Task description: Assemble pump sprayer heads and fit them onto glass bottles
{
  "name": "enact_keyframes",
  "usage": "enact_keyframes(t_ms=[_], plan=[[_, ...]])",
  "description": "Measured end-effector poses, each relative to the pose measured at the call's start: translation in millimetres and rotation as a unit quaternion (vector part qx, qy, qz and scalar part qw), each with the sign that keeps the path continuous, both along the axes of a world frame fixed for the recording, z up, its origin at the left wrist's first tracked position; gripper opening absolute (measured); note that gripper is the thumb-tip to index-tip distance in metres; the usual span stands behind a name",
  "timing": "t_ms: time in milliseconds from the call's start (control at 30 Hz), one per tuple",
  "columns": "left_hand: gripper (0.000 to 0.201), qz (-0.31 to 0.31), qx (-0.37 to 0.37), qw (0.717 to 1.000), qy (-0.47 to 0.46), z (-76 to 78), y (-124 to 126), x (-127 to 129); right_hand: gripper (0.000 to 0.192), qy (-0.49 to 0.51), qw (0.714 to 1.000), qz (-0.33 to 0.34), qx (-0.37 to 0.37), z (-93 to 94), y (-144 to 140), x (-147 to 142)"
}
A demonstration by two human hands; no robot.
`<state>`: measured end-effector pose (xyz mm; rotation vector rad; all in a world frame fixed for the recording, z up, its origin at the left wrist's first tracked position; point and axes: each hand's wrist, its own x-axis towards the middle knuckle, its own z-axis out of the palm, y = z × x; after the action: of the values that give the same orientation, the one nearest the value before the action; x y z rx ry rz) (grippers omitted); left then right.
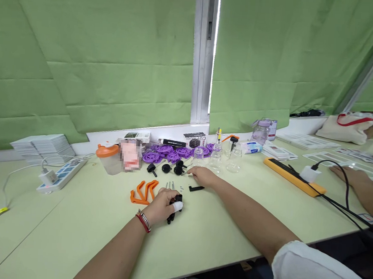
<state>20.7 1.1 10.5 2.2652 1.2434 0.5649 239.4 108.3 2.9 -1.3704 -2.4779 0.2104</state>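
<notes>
My left hand point(165, 206), with a white wrap on the thumb, is closed around a black plastic part point(170, 217) just above the table; the fingers hide much of it. Farther forward, my right hand point(201, 175) reaches down to the tabletop with its fingertips together beside small coil springs point(190, 176). Whether a spring is between the fingertips cannot be made out. Close below that hand lies a black bar-shaped piece point(196, 189). Metal screws point(170, 185) and tiny metal bits point(181, 189) lie between the hands. Orange bent handles point(145, 192) rest left of my left hand.
Black round-headed parts point(166, 168), purple plastic discs point(163, 150) and clear cups point(234, 161) stand toward the back. An orange-lidded cup point(107, 151) and white power strip point(66, 175) are left. At right are a yellow power strip point(293, 176) and another person's arm point(357, 181).
</notes>
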Motion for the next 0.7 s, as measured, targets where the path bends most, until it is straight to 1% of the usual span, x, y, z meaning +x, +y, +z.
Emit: enact_keyframes(t_ms=[133,200,233,267,300,367,400,467,567,700], plan=[[0.023,0.0,0.001,1.0,-0.001,-0.3,0,0,0.04,0.095,0.995,0.028,0.008,11.9,-11,4],[0.022,-0.001,0.003,1.0,-0.003,-0.6,0,0,0.037,0.174,0.984,0.034,-0.021,16.9,-19,3],[0.021,-0.003,0.006,1.0,-0.005,-0.5,0,0,0.034,0.226,0.972,0.033,-0.05,18.8,-25,1],[0.021,-0.006,0.007,1.0,-0.007,-0.2,0,0,0.032,0.282,0.955,0.032,-0.086,20.3,-31,-2],[0.02,-0.01,0.008,1.0,-0.009,0.4,0,0,0.031,0.339,0.932,0.03,-0.124,21.4,-38,-5],[0.02,-0.018,0.011,1.0,-0.009,1.7,0,0,0.03,0.431,0.88,0.035,-0.198,22.7,-55,-14],[0.02,-0.02,0.013,1.0,-0.008,2.1,-1,0,0.03,0.458,0.859,0.038,-0.227,22.8,-63,-19],[0.02,-0.021,0.017,1.0,-0.006,1.6,0,0,0.03,0.491,0.833,0.036,-0.252,21.5,-79,-29],[0.02,-0.019,0.027,0.999,-0.005,-2.6,2,-1,0.03,0.522,0.818,0.042,-0.237,15.2,-93,-41],[0.021,-0.021,0.043,0.999,-0.004,-8.1,6,-2,0.027,0.53,0.819,0.082,-0.203,3.0,-95,-47]])
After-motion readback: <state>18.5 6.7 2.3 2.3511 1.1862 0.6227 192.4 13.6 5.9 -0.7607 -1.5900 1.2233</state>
